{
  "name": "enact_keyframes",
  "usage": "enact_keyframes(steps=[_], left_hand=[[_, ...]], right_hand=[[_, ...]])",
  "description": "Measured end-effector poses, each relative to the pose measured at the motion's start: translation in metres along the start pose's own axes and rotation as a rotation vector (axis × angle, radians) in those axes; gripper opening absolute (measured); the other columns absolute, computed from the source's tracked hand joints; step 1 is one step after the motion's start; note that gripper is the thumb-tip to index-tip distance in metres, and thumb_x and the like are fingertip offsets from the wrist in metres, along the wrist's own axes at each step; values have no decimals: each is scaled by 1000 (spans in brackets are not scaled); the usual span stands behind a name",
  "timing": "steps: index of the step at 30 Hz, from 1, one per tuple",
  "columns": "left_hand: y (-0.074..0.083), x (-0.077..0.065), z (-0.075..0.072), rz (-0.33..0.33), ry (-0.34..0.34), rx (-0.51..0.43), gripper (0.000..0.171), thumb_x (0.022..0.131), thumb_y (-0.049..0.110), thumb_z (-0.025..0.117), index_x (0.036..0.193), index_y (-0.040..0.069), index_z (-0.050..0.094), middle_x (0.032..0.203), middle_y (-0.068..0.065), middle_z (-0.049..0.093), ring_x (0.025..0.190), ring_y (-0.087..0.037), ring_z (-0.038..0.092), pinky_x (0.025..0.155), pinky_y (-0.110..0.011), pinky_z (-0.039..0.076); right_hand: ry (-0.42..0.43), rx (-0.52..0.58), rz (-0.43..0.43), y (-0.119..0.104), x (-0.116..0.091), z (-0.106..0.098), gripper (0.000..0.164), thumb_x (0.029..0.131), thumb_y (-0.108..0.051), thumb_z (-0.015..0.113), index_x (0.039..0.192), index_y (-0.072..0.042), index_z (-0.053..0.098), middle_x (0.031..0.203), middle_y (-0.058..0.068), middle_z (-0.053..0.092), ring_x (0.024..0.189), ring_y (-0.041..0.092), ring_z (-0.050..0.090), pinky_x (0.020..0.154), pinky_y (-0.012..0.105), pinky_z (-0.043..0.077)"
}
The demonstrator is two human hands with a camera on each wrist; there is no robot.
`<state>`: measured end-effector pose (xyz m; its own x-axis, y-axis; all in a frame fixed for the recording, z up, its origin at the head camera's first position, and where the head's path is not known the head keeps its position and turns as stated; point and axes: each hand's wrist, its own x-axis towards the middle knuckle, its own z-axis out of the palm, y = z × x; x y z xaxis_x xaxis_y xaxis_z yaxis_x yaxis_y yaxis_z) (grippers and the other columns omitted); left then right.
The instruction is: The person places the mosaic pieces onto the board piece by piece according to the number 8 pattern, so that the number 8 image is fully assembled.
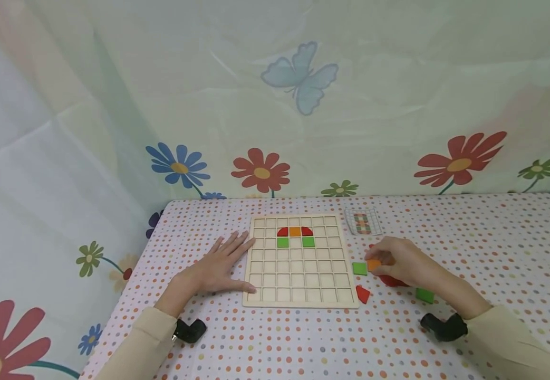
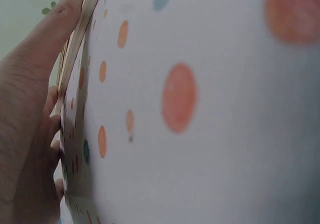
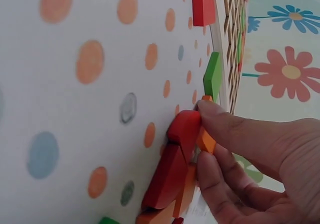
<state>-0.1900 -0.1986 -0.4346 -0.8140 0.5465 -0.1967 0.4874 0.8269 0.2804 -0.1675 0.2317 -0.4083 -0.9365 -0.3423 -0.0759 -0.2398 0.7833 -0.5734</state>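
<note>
A wooden grid board (image 1: 281, 266) lies on the dotted tablecloth. In its upper cells sit two red quarter-round tiles (image 1: 282, 232), an orange square tile (image 1: 295, 231) between them, and two green square tiles (image 1: 308, 241) below. My left hand (image 1: 218, 266) rests spread at the board's left edge, thumb and fingertips touching the frame. Right of the board, my right hand (image 1: 400, 258) pinches an orange square tile (image 3: 206, 139) between thumb and fingers. Red tiles (image 3: 167, 174) lie beside and partly under that hand, with a green square tile (image 1: 359, 268) to its left.
A small pattern card (image 1: 363, 221) lies beyond my right hand, by the board's upper right corner. A red tile (image 1: 363, 294) is near the board's lower right, and another green tile (image 1: 424, 295) lies below the right wrist. A flowered curtain (image 1: 374, 105) hangs behind the table.
</note>
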Motion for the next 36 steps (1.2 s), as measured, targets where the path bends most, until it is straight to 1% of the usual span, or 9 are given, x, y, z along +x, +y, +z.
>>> enact_keyframes(steps=[7, 11, 14, 18, 21, 25, 27, 31, 36], left_hand=[[-1, -1, 0, 4, 17, 2, 112, 86, 77, 66, 170, 23, 16, 176, -3, 8, 162, -28, 2, 130, -53, 3], [-4, -1, 4, 12, 36, 5, 110, 87, 78, 64, 170, 24, 16, 176, -3, 8, 162, -28, 2, 129, -56, 2], [-7, -1, 6, 9, 42, 6, 109, 87, 77, 64, 170, 26, 15, 176, -4, 6, 162, -30, 0, 128, -60, -1], [-9, -1, 8, 1, 35, 7, 109, 87, 77, 63, 170, 28, 13, 177, -4, 4, 162, -31, -4, 128, -61, -3], [-10, 0, 9, 4, 37, 8, 109, 87, 77, 63, 170, 27, 14, 177, -5, 5, 162, -33, -3, 127, -62, -2], [-10, 0, 9, 10, 44, 15, 108, 87, 77, 63, 170, 26, 17, 176, -8, 7, 162, -35, -1, 127, -64, 0], [-10, 0, 8, 2, 37, 23, 108, 87, 78, 62, 170, 27, 14, 177, -6, 5, 162, -33, -3, 127, -63, -1], [-9, 0, 8, -6, 34, 25, 109, 87, 78, 63, 170, 28, 13, 177, -5, 4, 162, -32, -4, 127, -62, -2], [-8, 0, 7, -5, 37, 18, 108, 87, 77, 63, 170, 27, 14, 177, -4, 4, 162, -31, -4, 127, -62, -2]], right_hand=[[37, 2, -6, 0, -3, 3, 25, 78, 5, 88, 100, -1, 77, 94, 3, 68, 81, 19, 66, 72, 37, 60], [65, -2, -21, -1, -4, 4, 26, 78, 7, 87, 99, -1, 76, 94, 4, 68, 81, 20, 66, 71, 38, 60], [92, 2, -36, -1, -5, 6, 26, 76, 9, 87, 98, -1, 76, 94, 5, 68, 81, 21, 66, 70, 37, 60], [125, 4, -60, -1, -7, 8, 28, 74, 9, 88, 97, -2, 76, 94, 5, 68, 79, 20, 65, 67, 33, 59], [159, 5, -88, 1, -9, 9, 29, 73, 8, 90, 97, -3, 77, 93, 3, 68, 78, 18, 63, 65, 29, 58], [198, 48, -108, 4, -12, 12, 30, 73, 5, 91, 100, -4, 79, 93, 1, 70, 78, 15, 63, 64, 24, 57], [207, 70, -105, 5, -12, 14, 30, 74, 2, 92, 101, -4, 80, 94, 1, 72, 78, 13, 64, 65, 24, 57], [218, 109, -96, 1, -7, 14, 29, 77, 0, 91, 104, -3, 80, 99, 6, 74, 82, 15, 65, 70, 25, 59], [220, 136, -129, -19, 11, 15, 28, 80, 0, 89, 107, -2, 80, 105, 11, 75, 86, 21, 68, 72, 25, 60]])
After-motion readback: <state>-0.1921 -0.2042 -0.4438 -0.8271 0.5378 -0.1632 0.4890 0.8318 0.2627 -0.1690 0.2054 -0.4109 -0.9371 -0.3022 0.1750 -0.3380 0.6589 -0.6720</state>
